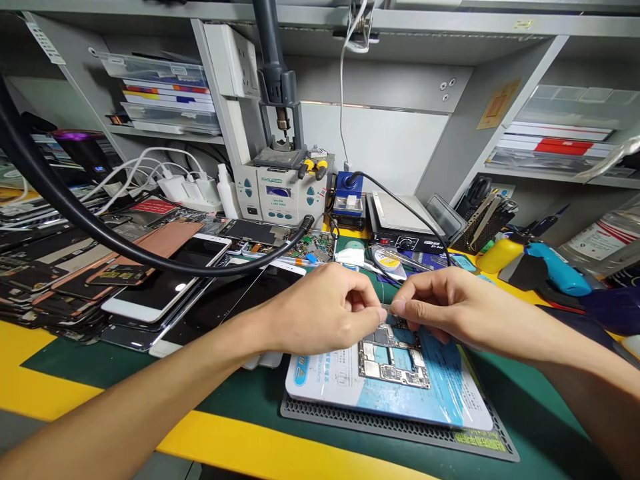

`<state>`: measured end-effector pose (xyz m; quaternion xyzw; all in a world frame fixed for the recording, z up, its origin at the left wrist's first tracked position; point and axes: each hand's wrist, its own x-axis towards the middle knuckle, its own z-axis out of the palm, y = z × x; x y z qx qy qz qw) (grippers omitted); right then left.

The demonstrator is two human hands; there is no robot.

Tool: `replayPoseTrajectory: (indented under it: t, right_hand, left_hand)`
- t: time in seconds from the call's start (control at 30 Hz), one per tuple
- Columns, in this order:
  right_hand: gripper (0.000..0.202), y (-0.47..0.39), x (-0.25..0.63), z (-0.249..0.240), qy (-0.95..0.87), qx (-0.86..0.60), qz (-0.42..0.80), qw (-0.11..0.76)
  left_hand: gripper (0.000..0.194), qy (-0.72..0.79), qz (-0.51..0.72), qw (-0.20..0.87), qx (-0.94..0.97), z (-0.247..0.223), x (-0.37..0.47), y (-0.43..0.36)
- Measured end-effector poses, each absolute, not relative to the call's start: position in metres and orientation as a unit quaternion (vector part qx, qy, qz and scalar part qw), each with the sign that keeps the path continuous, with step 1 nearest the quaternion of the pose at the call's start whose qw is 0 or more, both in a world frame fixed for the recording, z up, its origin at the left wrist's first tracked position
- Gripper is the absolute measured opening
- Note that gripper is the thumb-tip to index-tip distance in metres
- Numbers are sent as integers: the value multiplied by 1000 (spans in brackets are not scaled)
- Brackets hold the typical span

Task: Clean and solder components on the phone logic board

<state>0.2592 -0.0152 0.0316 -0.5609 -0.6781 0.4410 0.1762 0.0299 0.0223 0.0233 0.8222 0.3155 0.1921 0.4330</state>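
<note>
A phone circuit board (393,363) lies on a white and blue printed box (340,393), which rests on a grey perforated mat (400,433). My left hand (333,310) is pinched closed over the board's upper left edge. Facing it from the right, my right hand (440,303) has thumb and forefinger pressed together, the fingertips of both hands nearly meeting. A thin strand shows between the fingertips; what exactly each pinch holds is too small to make out. The top part of the board is partly hidden by the fingers.
Stacked phones and screens (167,277) fill the left side. A black hose (150,257) arcs to the grey soldering station (280,193). Behind my hands are a blue stand (349,200) and a flat heating unit (407,223). Yellow (500,255) and blue (560,270) bottles stand right.
</note>
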Motion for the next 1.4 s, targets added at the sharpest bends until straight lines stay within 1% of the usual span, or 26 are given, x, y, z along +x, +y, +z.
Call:
replayPoseTrajectory:
  t: [0.37,0.93,1.17,1.4]
  right_hand:
    - [32,-18,260,32,-681,-558,440,178]
    - [32,-16,258,31,-674,-557,449,187]
    - [28,-17,257,33,-672,-559,450,181]
    - [29,-19,258,33,-669,-559,453,186]
  left_hand:
    - [19,317,176,419,832,26,28,23]
    - [13,309,176,430,830,28,29,22]
    - [18,302,201,421,831,22,28,27]
    - [14,305,190,417,835,26,28,25]
